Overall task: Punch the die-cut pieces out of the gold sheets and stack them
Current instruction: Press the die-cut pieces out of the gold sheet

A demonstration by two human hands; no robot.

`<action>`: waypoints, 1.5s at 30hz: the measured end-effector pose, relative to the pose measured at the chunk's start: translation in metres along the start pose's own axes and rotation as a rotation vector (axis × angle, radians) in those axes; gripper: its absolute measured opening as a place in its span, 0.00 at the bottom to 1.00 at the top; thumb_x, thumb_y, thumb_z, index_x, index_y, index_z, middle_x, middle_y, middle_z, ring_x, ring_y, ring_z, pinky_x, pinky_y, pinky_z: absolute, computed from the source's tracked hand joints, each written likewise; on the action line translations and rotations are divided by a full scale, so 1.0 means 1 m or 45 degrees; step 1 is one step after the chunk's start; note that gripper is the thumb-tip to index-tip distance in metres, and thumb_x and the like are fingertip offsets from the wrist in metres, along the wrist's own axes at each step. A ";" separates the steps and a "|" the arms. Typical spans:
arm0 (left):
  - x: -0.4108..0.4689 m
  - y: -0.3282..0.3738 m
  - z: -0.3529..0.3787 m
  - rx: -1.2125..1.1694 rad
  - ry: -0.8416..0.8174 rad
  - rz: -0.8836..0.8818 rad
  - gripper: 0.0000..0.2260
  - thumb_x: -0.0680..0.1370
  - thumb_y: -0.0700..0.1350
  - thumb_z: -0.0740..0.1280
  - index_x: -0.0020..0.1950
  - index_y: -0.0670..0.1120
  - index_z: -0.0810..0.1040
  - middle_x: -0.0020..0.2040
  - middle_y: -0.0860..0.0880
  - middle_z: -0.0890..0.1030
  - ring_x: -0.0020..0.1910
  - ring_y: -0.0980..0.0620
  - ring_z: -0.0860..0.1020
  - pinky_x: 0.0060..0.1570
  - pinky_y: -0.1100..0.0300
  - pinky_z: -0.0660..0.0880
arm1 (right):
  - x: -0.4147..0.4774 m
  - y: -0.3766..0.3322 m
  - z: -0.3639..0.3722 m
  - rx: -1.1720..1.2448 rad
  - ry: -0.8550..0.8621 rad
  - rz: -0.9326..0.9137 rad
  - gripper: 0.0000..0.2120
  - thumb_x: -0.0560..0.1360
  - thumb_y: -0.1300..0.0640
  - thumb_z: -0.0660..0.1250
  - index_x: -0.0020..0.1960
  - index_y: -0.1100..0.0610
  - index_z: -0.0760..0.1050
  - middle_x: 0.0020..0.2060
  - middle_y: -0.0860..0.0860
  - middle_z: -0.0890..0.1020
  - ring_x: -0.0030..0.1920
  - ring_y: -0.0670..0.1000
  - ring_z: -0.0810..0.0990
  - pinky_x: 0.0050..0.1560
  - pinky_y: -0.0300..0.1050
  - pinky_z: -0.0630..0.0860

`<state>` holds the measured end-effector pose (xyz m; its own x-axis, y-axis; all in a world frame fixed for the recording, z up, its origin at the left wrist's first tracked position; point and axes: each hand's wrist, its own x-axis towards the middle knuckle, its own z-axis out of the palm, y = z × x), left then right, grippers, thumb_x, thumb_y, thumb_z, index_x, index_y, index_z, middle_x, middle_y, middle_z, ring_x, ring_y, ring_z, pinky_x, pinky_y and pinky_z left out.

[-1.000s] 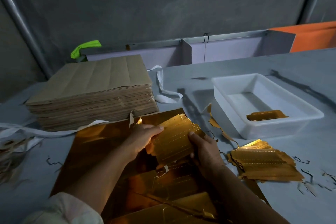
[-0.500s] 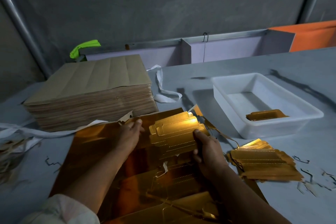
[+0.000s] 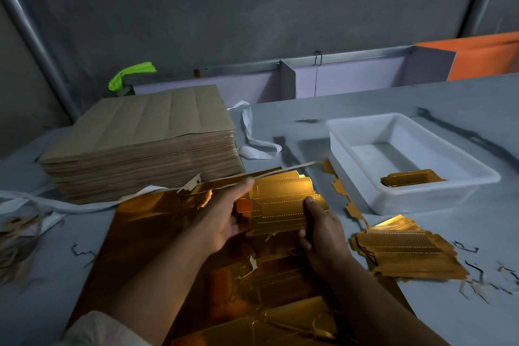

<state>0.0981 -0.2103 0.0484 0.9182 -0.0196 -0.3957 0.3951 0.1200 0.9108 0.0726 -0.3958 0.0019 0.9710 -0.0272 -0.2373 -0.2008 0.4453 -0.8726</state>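
grey table (image 3: 421,98), big brown paper stack (image 3: 146,143) at back left. gold sheet (image 3: 146,233) lies flat under both arms. white tray (image 3: 415,202) on the right, loose pile (image 3: 404,253) of pieces just in front of it. above the sheet, the bundle (image 3: 280,205) of pieces: left hand (image 3: 224,219) grips its left edge, right hand (image 3: 323,236) pinches the right edge, thumb on top. one gold piece (image 3: 410,178) lies in the tray.

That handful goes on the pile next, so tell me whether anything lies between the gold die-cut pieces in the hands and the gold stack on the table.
Nothing visible blocks it. The left hand and right hand grip the gold die-cut pieces; only a flat, jagged gold scrap strip lies towards the gold stack.
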 end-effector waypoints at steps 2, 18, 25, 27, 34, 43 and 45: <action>0.001 -0.012 0.004 0.051 0.004 -0.066 0.28 0.64 0.54 0.76 0.60 0.46 0.75 0.58 0.40 0.80 0.55 0.40 0.80 0.51 0.47 0.80 | 0.000 0.002 0.000 -0.015 -0.021 -0.005 0.19 0.81 0.45 0.61 0.61 0.60 0.67 0.28 0.53 0.71 0.21 0.48 0.67 0.23 0.39 0.64; 0.017 -0.044 0.007 -0.423 0.211 -0.107 0.14 0.75 0.42 0.71 0.58 0.42 0.73 0.53 0.37 0.80 0.47 0.40 0.84 0.44 0.48 0.82 | -0.005 0.013 0.016 -0.683 -0.224 -0.226 0.12 0.77 0.44 0.69 0.43 0.52 0.81 0.36 0.50 0.85 0.34 0.46 0.84 0.34 0.35 0.76; 0.021 -0.046 0.004 -0.377 0.222 -0.075 0.23 0.74 0.43 0.73 0.66 0.43 0.70 0.60 0.39 0.77 0.58 0.40 0.78 0.54 0.47 0.78 | -0.003 0.015 0.014 -0.781 -0.225 -0.205 0.12 0.79 0.50 0.67 0.40 0.53 0.81 0.32 0.47 0.84 0.29 0.40 0.80 0.31 0.32 0.73; 0.021 -0.047 0.004 -0.368 0.188 -0.074 0.20 0.75 0.43 0.72 0.64 0.44 0.70 0.59 0.39 0.77 0.57 0.40 0.78 0.48 0.48 0.78 | -0.002 0.016 0.014 -0.760 -0.212 -0.192 0.12 0.79 0.52 0.67 0.40 0.55 0.81 0.30 0.47 0.84 0.28 0.40 0.80 0.29 0.32 0.72; 0.020 -0.049 0.005 -0.335 0.182 -0.058 0.19 0.74 0.42 0.73 0.61 0.45 0.71 0.57 0.38 0.78 0.55 0.40 0.79 0.52 0.47 0.77 | -0.001 0.014 0.015 -0.773 -0.163 -0.199 0.13 0.80 0.54 0.67 0.38 0.56 0.78 0.26 0.47 0.81 0.25 0.41 0.77 0.27 0.33 0.72; 0.016 -0.048 0.006 -0.379 0.172 -0.054 0.28 0.73 0.40 0.73 0.70 0.46 0.66 0.59 0.38 0.77 0.55 0.41 0.78 0.41 0.52 0.75 | -0.005 0.013 0.017 -0.766 -0.176 -0.212 0.12 0.80 0.54 0.67 0.40 0.59 0.79 0.26 0.45 0.81 0.24 0.39 0.77 0.26 0.30 0.70; 0.015 -0.048 0.006 -0.385 0.169 -0.063 0.27 0.74 0.40 0.72 0.70 0.46 0.65 0.58 0.39 0.78 0.53 0.42 0.79 0.39 0.53 0.74 | -0.006 0.012 0.017 -0.734 -0.185 -0.208 0.12 0.80 0.54 0.67 0.41 0.60 0.80 0.27 0.46 0.82 0.24 0.39 0.77 0.26 0.30 0.70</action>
<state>0.0929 -0.2221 0.0000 0.8785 0.0944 -0.4684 0.3938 0.4119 0.8217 0.0667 -0.3750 0.0003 0.9947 0.0862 -0.0559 -0.0462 -0.1112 -0.9927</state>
